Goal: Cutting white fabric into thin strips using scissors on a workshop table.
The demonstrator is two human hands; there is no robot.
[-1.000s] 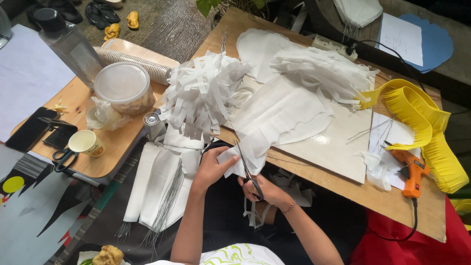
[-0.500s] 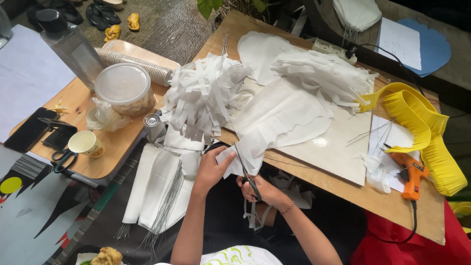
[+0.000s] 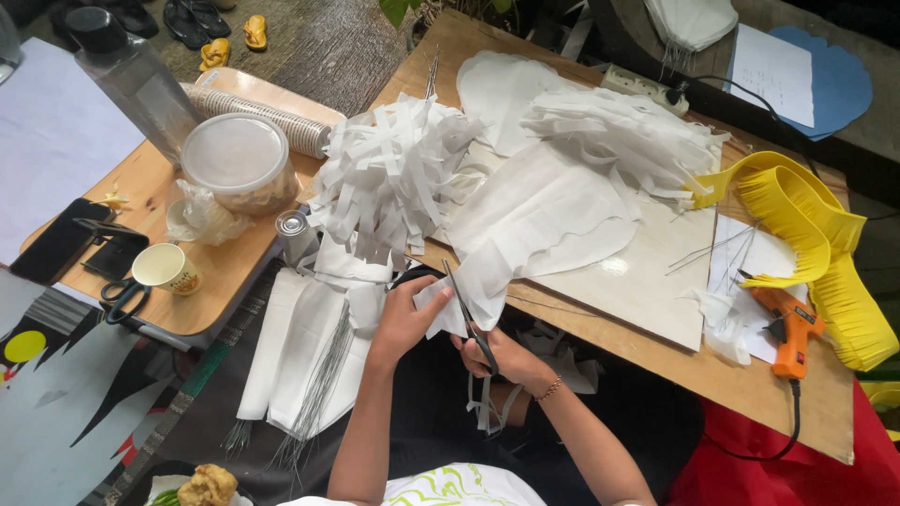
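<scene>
Left hand [image 3: 401, 323]: grip pinches the near edge of the white paper sheet [image 3: 534, 225], fingers folded over the corner that hangs off the near edge of the worktop [image 3: 750, 384]
Right hand [image 3: 506, 356]: grip closed around the handles of the scissors [image 3: 469, 319], just beside the left hand, a thin bracelet at the wrist
Scissors: blades slightly apart and pointing away from the person, biting into the sheet's near edge between the two hands
White paper sheet: large and rounded, lying mostly on the worktop, its near corner drooping over the edge into the hands
Paper strip pile [image 3: 394, 178]: a heap of cut white strips on the worktop, just left of the sheet and touching it
Fringed white pieces [image 3: 628, 136]: on the worktop beyond the sheet, overlapping its far side
Yellow fringe [image 3: 816, 234]: curled along the right end of the worktop, well apart from the sheet
Glue gun [image 3: 792, 328]: orange, lying on the worktop near the yellow fringe, cord trailing over the near edge
Folded white pieces [image 3: 300, 347]: lower than the worktop, left of the left hand, thin wires lying along them
Side table [image 3: 216, 272]: left of the worktop, carrying a lidded round tub [image 3: 239, 164], a cup [image 3: 164, 267] and a second pair of scissors [image 3: 122, 295]
</scene>
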